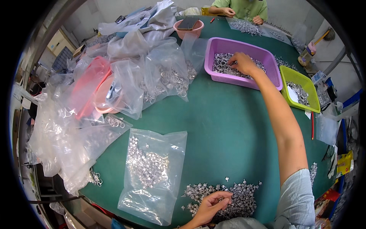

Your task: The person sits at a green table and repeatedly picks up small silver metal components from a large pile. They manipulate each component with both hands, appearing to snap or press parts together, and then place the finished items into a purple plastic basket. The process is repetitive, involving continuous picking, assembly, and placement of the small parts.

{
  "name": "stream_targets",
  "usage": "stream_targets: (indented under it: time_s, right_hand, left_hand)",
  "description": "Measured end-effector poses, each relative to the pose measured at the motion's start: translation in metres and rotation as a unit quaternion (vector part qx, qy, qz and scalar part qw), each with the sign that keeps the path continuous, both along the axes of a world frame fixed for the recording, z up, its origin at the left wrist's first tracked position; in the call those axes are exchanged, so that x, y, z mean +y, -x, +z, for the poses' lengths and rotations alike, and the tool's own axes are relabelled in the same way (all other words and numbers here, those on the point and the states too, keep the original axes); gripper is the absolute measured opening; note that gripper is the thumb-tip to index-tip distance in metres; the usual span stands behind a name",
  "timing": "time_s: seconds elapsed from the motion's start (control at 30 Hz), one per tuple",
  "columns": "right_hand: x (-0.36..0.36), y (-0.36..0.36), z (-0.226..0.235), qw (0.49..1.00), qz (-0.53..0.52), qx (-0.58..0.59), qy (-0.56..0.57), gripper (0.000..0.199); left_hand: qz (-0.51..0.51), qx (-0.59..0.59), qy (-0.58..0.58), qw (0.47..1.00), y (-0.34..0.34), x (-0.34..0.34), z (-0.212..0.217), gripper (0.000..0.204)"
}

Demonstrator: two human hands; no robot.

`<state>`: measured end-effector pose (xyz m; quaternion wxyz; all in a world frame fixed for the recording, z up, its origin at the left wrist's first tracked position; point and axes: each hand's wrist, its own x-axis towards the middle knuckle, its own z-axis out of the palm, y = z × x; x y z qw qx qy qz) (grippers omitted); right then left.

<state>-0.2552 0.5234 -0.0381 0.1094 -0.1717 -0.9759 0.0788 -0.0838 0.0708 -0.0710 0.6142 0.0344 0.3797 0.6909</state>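
Right hand (pixel 242 64): inside the purple basket (pixel 272 71), fingers curled down to the rings (pixel 221 63); can't tell if one is gripped.
Left hand (pixel 209 207): at the pile (pixel 244 200), thumb and fingers nearly closed; can't tell if it pinches a piece.
Pile: loose by the near edge; a dragging sleeve (pixel 295 196) could spill it.
Hidden: right fingertips, left palm; co-worker (pixel 244 9) cut off above.

Bright metal pieces (pixel 244 198) glint near, on a smooth, matt green counter (pixel 221 133). Crinkled, glossy clear plastic bags (pixel 57 126) shine at left, and it's smooth plastic for the purple basket (pixel 236 81), far right.
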Motion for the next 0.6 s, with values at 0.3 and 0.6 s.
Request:
stream_targets:
  time_s: [0.3, 0.6]
  right_hand:
    - [0.011, 0.000, -0.004, 0.999, 0.017, 0.018, 0.040, 0.009]
    - [0.006, -0.007, -0.005, 0.992, 0.008, 0.050, 0.119, 0.013]
  left_hand:
    - [0.004, -0.004, -0.011, 1.000, 0.000, 0.003, 0.001, 0.023]
    - [0.011, -0.016, -0.021, 1.000, -0.001, 0.003, 0.000, 0.022]
